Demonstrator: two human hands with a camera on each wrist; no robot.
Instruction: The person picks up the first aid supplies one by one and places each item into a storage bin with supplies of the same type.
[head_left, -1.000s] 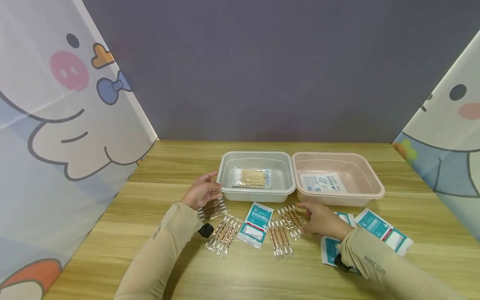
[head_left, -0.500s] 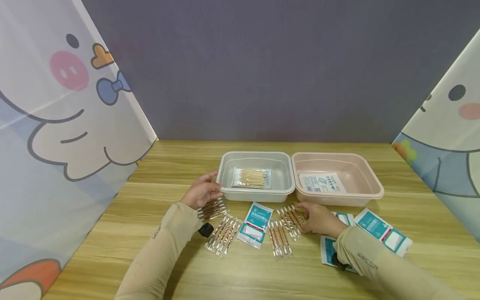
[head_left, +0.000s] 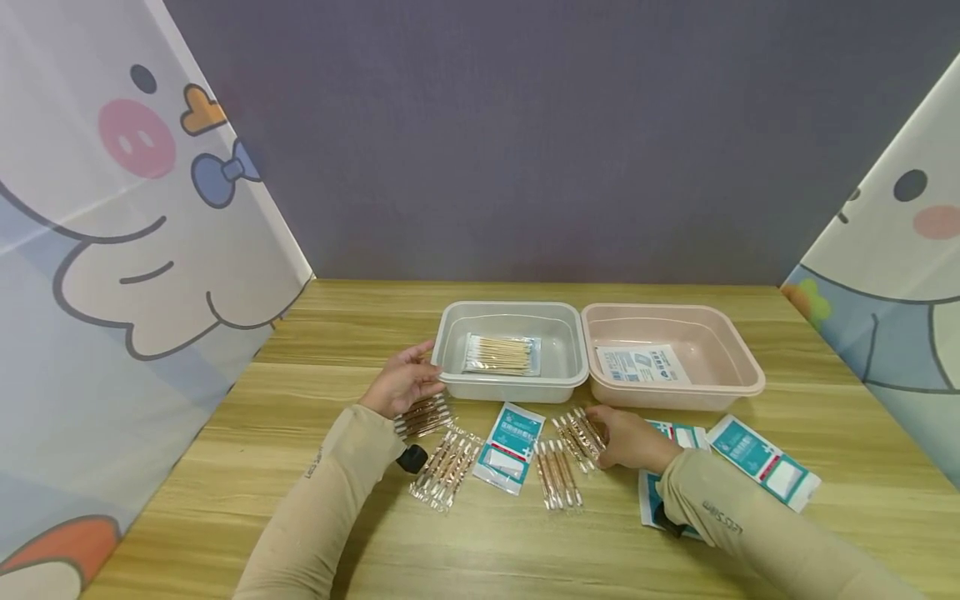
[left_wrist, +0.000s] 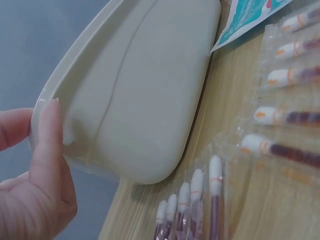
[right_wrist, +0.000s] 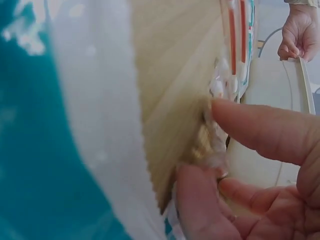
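My left hand [head_left: 402,386] pinches the left rim of a pale grey plastic basin [head_left: 517,392]. The left wrist view shows the thumb [left_wrist: 47,132] on the rim's near side and a finger behind it. My right hand [head_left: 636,442] holds the right edge of a clear pack of iodine swabs [head_left: 579,437], brown sticks with white tips. Thumb and fingertips close round the pack [right_wrist: 218,132] in the right wrist view, partly hiding it. Inside the grey basin lies a pack of wooden cotton swabs [head_left: 501,356].
A pink basin [head_left: 678,397] with a white printed packet [head_left: 643,365] adjoins the grey one. More iodine swab packs [head_left: 447,468] and a teal dressing packet [head_left: 510,447] lie in front. Several teal packets [head_left: 762,461] lie at the right. A grey wall stands behind.
My right hand has shifted slightly left, its fingers closing on the edge of the iodine swab pack, whose right side now tilts up. My left hand stays at the grey basin's rim.
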